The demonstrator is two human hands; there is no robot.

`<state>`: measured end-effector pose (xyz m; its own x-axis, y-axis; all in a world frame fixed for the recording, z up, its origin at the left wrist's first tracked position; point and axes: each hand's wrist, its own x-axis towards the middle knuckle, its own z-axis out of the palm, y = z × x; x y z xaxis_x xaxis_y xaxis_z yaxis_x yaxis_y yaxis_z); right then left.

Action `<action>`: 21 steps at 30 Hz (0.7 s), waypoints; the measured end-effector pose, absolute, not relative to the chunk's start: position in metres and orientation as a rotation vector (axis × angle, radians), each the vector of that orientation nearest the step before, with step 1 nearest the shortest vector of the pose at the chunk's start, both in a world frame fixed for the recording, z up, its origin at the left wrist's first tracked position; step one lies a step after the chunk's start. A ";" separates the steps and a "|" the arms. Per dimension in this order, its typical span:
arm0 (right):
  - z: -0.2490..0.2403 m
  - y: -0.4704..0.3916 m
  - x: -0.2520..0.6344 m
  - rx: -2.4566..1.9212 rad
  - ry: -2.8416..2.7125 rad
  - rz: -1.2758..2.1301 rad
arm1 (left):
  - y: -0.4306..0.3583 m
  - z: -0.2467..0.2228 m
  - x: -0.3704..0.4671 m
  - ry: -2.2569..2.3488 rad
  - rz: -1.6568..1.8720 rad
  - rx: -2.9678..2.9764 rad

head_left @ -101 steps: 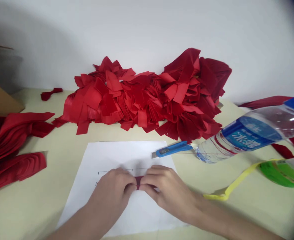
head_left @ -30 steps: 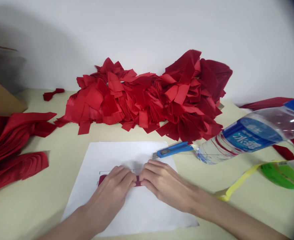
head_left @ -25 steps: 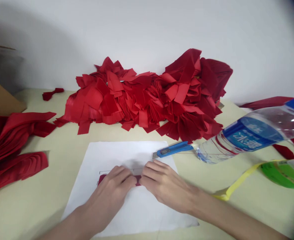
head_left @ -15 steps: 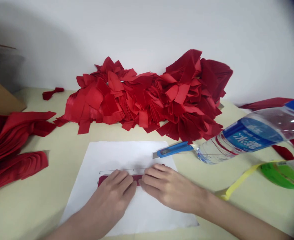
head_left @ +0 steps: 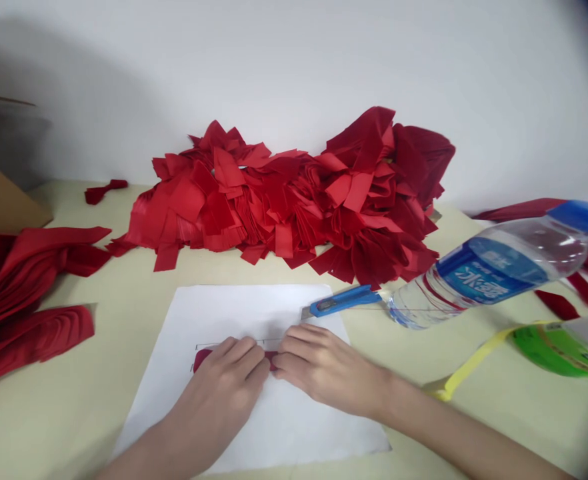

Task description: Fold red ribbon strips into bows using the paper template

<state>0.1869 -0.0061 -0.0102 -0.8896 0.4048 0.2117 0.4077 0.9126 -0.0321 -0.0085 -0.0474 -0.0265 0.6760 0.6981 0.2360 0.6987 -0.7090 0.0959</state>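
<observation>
A dark red fabric strip [head_left: 203,360] lies across a white sheet of paper [head_left: 169,400], along a thin line marked on it. My left hand [head_left: 234,380] has its fingers curled down on the strip's left and middle part. Close beside it, my right hand [head_left: 319,367] pinches the strip's right part, hiding that end. The fingertips of both hands are mostly hidden, with a short piece of red showing between them. Just beyond my right hand, a blue utility knife [head_left: 344,301] rests over the paper's upper right corner, blade out.
A big heap of red fabric pieces [head_left: 284,207] lies along the wall. More folded red fabric [head_left: 29,287] is at the left, near a cardboard piece [head_left: 4,200]. At the right are a tilted water bottle [head_left: 494,267] and a green tape roll [head_left: 554,350] with a yellow strip.
My right hand has moved slightly left, closer to my left hand, so less of the strip shows between them. The whole view has shifted a little.
</observation>
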 end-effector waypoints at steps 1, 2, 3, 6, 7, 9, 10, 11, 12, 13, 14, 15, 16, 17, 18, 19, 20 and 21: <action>-0.011 -0.006 0.186 -0.610 -2.867 -0.066 | -0.046 -0.026 -0.008 -1.212 -0.395 -2.881; -0.012 -0.006 0.185 -0.599 -2.874 -0.133 | -0.045 -0.025 -0.008 -1.224 -0.394 -2.887; -0.014 -0.006 0.183 -0.585 -2.881 -0.200 | -0.043 -0.024 -0.008 -1.238 -0.404 -2.894; -0.014 -0.004 0.179 -0.592 -2.871 -0.264 | -0.040 -0.020 -0.005 -1.291 -0.462 -2.895; -0.013 -0.002 0.178 -0.629 -2.866 -0.211 | -0.038 -0.019 -0.003 -1.311 -0.467 -2.886; -0.007 0.002 0.178 -0.719 -2.875 -0.019 | -0.035 -0.015 0.001 -1.343 -0.434 -2.865; -0.002 0.005 0.179 -0.756 -2.884 0.100 | -0.032 -0.013 0.003 -1.359 -0.405 -2.872; 0.002 0.008 0.180 -0.779 -2.890 0.224 | -0.029 -0.011 0.004 -1.386 -0.388 -2.893; 0.006 0.011 0.181 -0.788 -2.886 0.346 | -0.025 -0.009 0.005 -1.426 -0.384 -2.928; 0.010 0.014 0.183 -0.790 -2.870 0.461 | -0.021 -0.006 0.004 -1.472 -0.395 -2.980; 0.014 0.018 0.185 -0.793 -2.846 0.571 | -0.016 -0.004 0.003 -1.519 -0.406 -3.056; 0.016 0.021 0.186 -0.807 -2.816 0.675 | -0.011 -0.002 0.000 -1.555 -0.408 -3.148; 0.018 0.025 0.187 -0.834 -2.789 0.778 | -0.005 0.000 -0.003 -1.567 -0.394 -3.249; 0.020 0.028 0.188 -0.869 -2.767 0.878 | 0.001 0.002 -0.006 -1.553 -0.355 -3.353; 0.021 0.032 0.188 -0.908 -2.755 0.962 | 0.006 0.003 -0.009 -1.516 -0.309 -3.434; 0.021 0.035 0.188 -0.945 -2.752 1.016 | 0.012 0.004 -0.011 -1.479 -0.271 -3.486; 0.021 0.038 0.188 -0.974 -2.756 1.038 | 0.016 0.004 -0.012 -1.447 -0.247 -3.512; 0.021 0.040 0.188 -0.993 -2.765 1.032 | 0.020 0.005 -0.013 -1.420 -0.240 -3.515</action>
